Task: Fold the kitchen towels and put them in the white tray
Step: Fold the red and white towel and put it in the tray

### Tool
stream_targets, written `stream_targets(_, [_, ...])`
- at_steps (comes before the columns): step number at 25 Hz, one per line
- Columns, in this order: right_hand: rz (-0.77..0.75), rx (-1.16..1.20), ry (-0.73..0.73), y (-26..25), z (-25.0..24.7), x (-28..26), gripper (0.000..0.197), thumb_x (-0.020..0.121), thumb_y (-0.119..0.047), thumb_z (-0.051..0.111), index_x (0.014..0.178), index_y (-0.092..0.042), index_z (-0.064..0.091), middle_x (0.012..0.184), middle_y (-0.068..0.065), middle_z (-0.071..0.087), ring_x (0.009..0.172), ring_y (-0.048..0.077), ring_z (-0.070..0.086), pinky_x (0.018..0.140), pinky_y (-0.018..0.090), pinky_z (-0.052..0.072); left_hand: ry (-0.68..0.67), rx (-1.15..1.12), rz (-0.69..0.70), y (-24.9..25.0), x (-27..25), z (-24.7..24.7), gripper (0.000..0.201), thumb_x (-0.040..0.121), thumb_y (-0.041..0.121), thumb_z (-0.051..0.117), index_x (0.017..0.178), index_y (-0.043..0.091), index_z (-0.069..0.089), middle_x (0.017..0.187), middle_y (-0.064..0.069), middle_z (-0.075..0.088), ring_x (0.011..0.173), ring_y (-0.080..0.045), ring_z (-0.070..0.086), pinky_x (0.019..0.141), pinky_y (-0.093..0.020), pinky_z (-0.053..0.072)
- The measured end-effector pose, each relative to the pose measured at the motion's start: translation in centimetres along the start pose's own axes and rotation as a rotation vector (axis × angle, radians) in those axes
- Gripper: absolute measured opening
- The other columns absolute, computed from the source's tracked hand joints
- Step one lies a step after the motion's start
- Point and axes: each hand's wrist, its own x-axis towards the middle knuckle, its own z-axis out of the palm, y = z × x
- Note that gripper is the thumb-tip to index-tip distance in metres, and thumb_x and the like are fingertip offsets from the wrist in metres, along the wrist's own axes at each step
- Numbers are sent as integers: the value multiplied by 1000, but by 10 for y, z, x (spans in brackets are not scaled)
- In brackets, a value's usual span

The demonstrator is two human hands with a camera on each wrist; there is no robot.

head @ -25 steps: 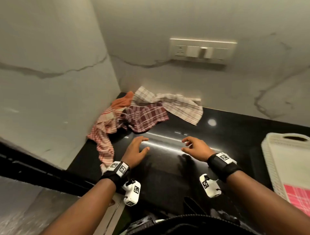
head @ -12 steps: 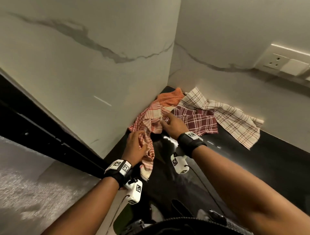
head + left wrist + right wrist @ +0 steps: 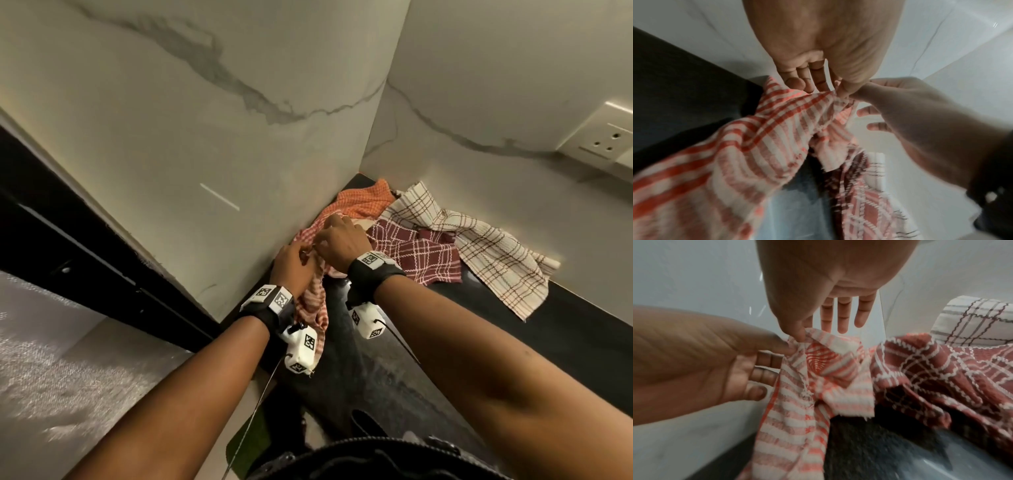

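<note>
- A red-and-white towel (image 3: pixel 313 301) is pinched at its upper edge by both hands, close against the left wall (image 3: pixel 205 137) in the corner of the black counter (image 3: pixel 565 335).
- The left hand (image 3: pixel 291 267) is seen in the left wrist view to pinch the cloth between thumb and forefinger; its other fingers (image 3: pixel 797 81) are loosely curled just above the fabric.
- The right hand (image 3: pixel 342 243) is seen in the right wrist view to pinch the same edge between thumb and forefinger, while its three remaining fingers (image 3: pixel 842 316) are held straight and spread, clear of the cloth.
- The two pinches are set almost touching each other, on one bunched bit of the edge.
- From the pinched edge the towel is hung downward and toward the person, below the left wrist and over the counter's front part; its lower end is hidden behind the left wrist camera (image 3: pixel 303 346).
- A maroon towel (image 3: pixel 421 253) is lain crumpled on the counter just right of the hands, touching the held towel.
- An orange towel (image 3: pixel 366 202) is bunched in the very corner behind the hands.
- A cream checked towel (image 3: pixel 489 257) is spread along the back wall, partly overlapping the maroon one.
- A socket (image 3: pixel 609 140) is mounted on the back wall at the right.
</note>
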Motion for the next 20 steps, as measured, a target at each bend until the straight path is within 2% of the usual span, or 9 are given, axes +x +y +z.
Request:
stream_targets(3, [-31, 212, 139, 5, -25, -17, 26, 93, -39, 55, 102, -24, 74, 120, 4, 60, 107, 27, 53, 82, 40, 45, 39, -171, -24, 25, 2, -11, 16, 93, 19, 63, 106, 14, 69, 101, -6, 72, 93, -27, 67, 86, -42, 56])
stream_targets(5, [-41, 350, 283, 12, -55, -34, 25, 94, -35, 55, 97, -19, 73, 116, 2, 65, 107, 22, 55, 87, 38, 45, 53, -255, 34, 56, 0, -22, 8, 94, 20, 61, 99, 18, 67, 95, 0, 71, 89, -21, 66, 83, -41, 56])
stream_targets(8, [71, 614, 459, 27, -112, -56, 23, 94, -24, 52, 85, -10, 66, 85, 4, 65, 81, 18, 57, 73, 36, 44, 13, -354, 189, 119, -3, -31, 12, 87, 27, 54, 86, 23, 65, 85, 1, 69, 80, -19, 63, 77, -43, 55])
stream_targets(10, [165, 780, 545, 41, -150, -68, 22, 93, -24, 48, 77, -14, 60, 72, -1, 60, 69, 18, 53, 65, 35, 41, -57, -379, 303, 165, -6, -35, 22, 84, 36, 53, 87, 19, 67, 82, 1, 70, 77, -19, 63, 73, -45, 55])
stream_targets(12, [197, 845, 662, 63, -194, -91, 22, 91, -24, 47, 71, -21, 54, 66, -7, 52, 63, 13, 47, 60, 32, 38, -102, -317, 474, 215, -16, -41, 31, 86, 47, 57, 90, 19, 69, 80, 2, 72, 75, -17, 66, 70, -43, 57])
stream_targets(14, [185, 805, 737, 88, -233, -117, 20, 93, -21, 50, 75, -20, 58, 67, -7, 53, 63, 10, 46, 57, 26, 37, -114, -228, 636, 258, -22, -46, 37, 86, 57, 59, 85, 21, 68, 76, 5, 69, 69, -11, 62, 65, -35, 53])
stream_targets(17, [138, 719, 737, 130, -279, -167, 17, 94, -18, 55, 86, -9, 66, 75, 1, 62, 67, 12, 53, 59, 26, 42, -93, -113, 815, 314, -34, -44, 43, 88, 61, 59, 85, 18, 67, 75, -2, 68, 66, -17, 61, 61, -37, 50])
stream_targets(18, [124, 680, 697, 143, -289, -183, 16, 91, -18, 56, 86, -8, 68, 76, 4, 64, 68, 12, 54, 61, 27, 43, -87, -106, 838, 330, -37, -41, 41, 89, 59, 59, 86, 19, 67, 74, -3, 68, 66, -21, 62, 62, -38, 51])
stream_targets(20, [107, 575, 590, 165, -305, -213, 16, 88, -18, 58, 84, -7, 70, 79, 12, 68, 69, 14, 57, 61, 33, 47, -103, -135, 861, 360, -47, -30, 34, 90, 53, 60, 85, 20, 65, 73, 1, 67, 65, -19, 60, 65, -39, 53])
